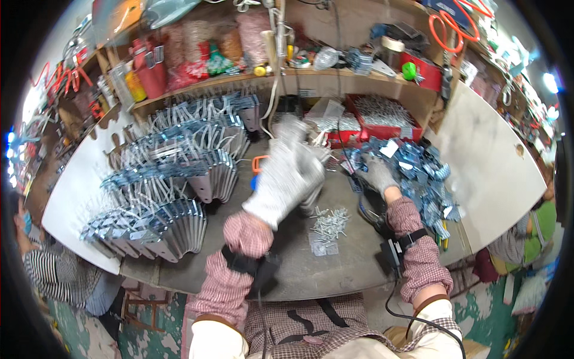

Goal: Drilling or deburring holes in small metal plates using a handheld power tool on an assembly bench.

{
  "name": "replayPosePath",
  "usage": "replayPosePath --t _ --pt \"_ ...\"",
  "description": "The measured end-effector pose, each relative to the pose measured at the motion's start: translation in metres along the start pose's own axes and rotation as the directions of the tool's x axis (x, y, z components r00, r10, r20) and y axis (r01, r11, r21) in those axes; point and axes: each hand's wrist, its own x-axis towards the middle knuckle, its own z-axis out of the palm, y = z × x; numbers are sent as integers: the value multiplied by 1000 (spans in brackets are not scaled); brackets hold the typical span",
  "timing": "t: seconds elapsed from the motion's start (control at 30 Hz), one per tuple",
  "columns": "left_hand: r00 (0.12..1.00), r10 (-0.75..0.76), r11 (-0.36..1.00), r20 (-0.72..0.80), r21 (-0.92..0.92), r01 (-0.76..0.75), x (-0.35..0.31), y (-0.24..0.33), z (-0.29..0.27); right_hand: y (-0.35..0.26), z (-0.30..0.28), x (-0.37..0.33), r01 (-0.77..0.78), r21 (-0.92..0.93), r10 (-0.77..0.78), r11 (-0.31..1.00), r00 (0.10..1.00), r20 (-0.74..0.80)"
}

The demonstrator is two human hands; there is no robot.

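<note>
My left hand (287,175), in a pale knitted glove, is raised over the middle of the bench. Motion smears its fingers, and whether it holds anything cannot be made out. In a grey glove, my right hand (378,175) rests at the left edge of a heap of bluish metal parts (427,173). Its fingers are curled together among them; what they grip is hidden. Between my forearms lies a small pile of screws (330,224), with a clear plastic piece (323,245) below it.
Rows of metal brackets with upright rods (149,224) fill the left side. Behind my hands stand red bins of small hardware (382,113). White panels (487,167) flank the bench (287,281). An orange-handled object (259,163) lies beside my left hand. Cables hang down from above.
</note>
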Motion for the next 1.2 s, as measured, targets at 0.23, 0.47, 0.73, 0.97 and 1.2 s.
replayPosePath --t 0.23,0.47,0.73,0.97,1.2 --pt "714 392 914 580 -154 -376 -172 -13 58 58 -22 23 -76 184 128 980 948 -290" --pt "766 -48 997 641 79 -4 -206 -25 45 -46 -91 -119 335 84 -214 938 754 -621" --pt "694 29 992 719 63 -107 -187 -27 36 -64 -39 -263 233 61 -236 971 970 51" --pt "712 -34 996 702 85 -37 -194 -33 46 -127 -52 -251 473 470 -556 745 830 44" --pt "719 -31 996 695 83 -37 -197 -26 44 -114 -33 -242 460 408 -563 789 807 178"
